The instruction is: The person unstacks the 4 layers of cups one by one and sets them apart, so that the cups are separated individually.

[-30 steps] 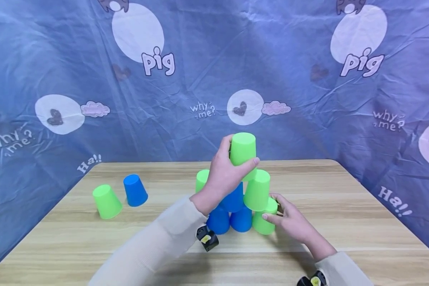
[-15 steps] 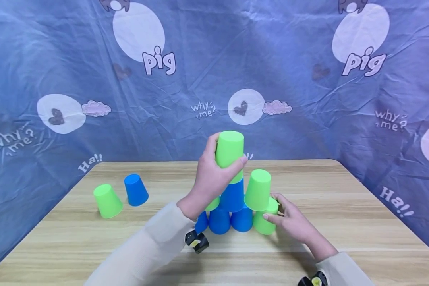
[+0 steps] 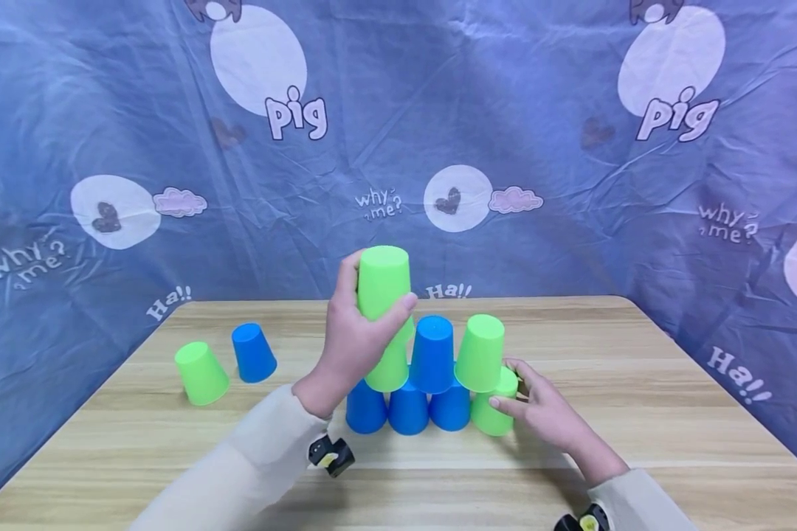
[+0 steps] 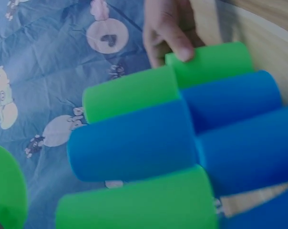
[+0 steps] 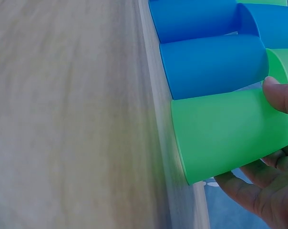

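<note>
Above the stacked cups [image 3: 432, 358], the left hand [image 3: 355, 330] grips a green cup [image 3: 381, 286]; below, the right hand [image 3: 543, 410] holds a bottom-row cup [image 3: 488, 414].

wrinkled blue backdrop [image 3: 398, 103], wooden table [image 3: 644, 391]

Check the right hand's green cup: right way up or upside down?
Upside down: the green cup stands with its wider rim on the table, narrower end up.

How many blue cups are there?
5: three blue cups along the bottom row, a fourth in the middle of the row above, a fifth apart on the left. Any nested inside others would be hidden.
</note>
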Available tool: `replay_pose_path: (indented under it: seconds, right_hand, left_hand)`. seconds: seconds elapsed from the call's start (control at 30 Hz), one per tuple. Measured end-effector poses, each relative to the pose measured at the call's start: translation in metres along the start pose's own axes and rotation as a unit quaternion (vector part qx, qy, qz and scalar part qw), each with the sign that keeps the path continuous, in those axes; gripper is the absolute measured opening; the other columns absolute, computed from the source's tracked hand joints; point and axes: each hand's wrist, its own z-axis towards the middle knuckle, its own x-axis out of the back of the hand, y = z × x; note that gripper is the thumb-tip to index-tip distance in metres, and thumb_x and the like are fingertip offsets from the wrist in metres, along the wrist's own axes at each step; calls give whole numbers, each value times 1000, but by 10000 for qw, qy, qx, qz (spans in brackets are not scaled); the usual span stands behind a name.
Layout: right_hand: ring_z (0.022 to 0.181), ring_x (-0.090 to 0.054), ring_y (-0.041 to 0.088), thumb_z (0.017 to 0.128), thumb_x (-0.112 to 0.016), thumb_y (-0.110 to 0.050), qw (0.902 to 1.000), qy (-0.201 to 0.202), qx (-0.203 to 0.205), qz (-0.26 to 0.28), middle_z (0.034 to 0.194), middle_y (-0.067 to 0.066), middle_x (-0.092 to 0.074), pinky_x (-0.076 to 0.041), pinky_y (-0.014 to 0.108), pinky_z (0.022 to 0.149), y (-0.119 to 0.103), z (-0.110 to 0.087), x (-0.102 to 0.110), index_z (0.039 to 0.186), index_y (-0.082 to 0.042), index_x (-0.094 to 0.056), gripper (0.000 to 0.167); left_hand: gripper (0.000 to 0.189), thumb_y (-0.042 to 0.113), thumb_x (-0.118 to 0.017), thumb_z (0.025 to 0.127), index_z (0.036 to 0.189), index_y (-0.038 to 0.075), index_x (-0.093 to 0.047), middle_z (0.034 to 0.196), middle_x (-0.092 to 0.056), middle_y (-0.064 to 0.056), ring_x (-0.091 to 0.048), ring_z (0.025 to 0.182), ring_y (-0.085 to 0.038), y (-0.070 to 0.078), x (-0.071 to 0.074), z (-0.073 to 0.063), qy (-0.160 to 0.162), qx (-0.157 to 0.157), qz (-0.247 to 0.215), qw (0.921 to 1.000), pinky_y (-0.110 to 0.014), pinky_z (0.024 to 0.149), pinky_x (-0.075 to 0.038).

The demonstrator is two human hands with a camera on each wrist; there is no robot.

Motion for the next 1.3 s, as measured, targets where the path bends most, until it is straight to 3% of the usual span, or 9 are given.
replay_pose_path:
  seconds: [0.2, 0.4, 0.53, 0.67, 0.93, 1.13, 1.3]
  right_hand:
    - [111, -54, 33, 86, -65, -19, 10000, 27, 0, -46, 115, 14, -55, -47, 49, 90, 1, 0, -1, 130, -1, -40, 54]
    - [111, -54, 33, 86, -65, -19, 10000, 46, 11, -57, 116, 14, -55, -47, 48, 89, 2, -1, -1, 131, -1, -40, 55]
    - [112, -53, 34, 86, -65, -19, 10000, 33, 32, -26, 116, 15, -55, -47, 49, 90, 1, -1, 0, 131, -1, -40, 54]
    - [112, -53, 35, 86, -65, -19, 10000, 23, 2, -57, 117, 15, -55, -47, 49, 90, 0, 0, 0, 131, -1, -40, 55]
    - [114, -52, 36, 86, -64, -20, 9999, -13, -96, -131, 119, 15, -55, -46, 51, 90, -2, 0, 0, 132, -2, -39, 56]
    - [113, -52, 35, 86, -64, -19, 9999, -30, -68, -106, 118, 15, -55, -46, 51, 90, -3, 0, 0, 131, -2, -40, 54]
    - [114, -52, 36, 86, -64, -19, 9999, -34, -83, -104, 118, 15, -54, -46, 51, 91, -4, 1, 0, 131, -1, -40, 54]
  left_hand:
    - [57, 9, -66, 78, 127, 5, -38, 95, -56, -12, -57, 77, -21, -6, 16, -10, 311, -582, -38, 9978, -34, 61, -53]
    - [55, 4, -64, 78, 125, -2, -36, 90, -54, -5, -55, 75, -16, -10, 33, -12, 515, -771, 17, 9957, -26, 61, -49]
    - [54, 4, -63, 78, 125, -3, -37, 89, -54, 1, -54, 74, -13, -12, 48, -15, 700, -840, 313, 9935, -24, 60, -48]
    - [54, 5, -64, 77, 125, -2, -39, 88, -54, 6, -54, 72, -11, -16, 63, -20, 973, -730, 703, 9901, -21, 60, -47]
    - [52, 1, -65, 78, 124, -4, -41, 87, -55, 7, -54, 73, -8, -28, 85, -33, 1386, -330, 881, 9859, -17, 61, -47]
    - [52, 1, -67, 76, 123, -3, -44, 85, -55, 8, -53, 71, -7, -37, 99, -39, 1509, -176, 1258, 9804, -16, 60, -45]
    - [50, 1, -68, 77, 122, -2, -45, 84, -53, 8, -52, 70, -7, -44, 108, -47, 1619, 242, 1460, 9756, -16, 58, -45]
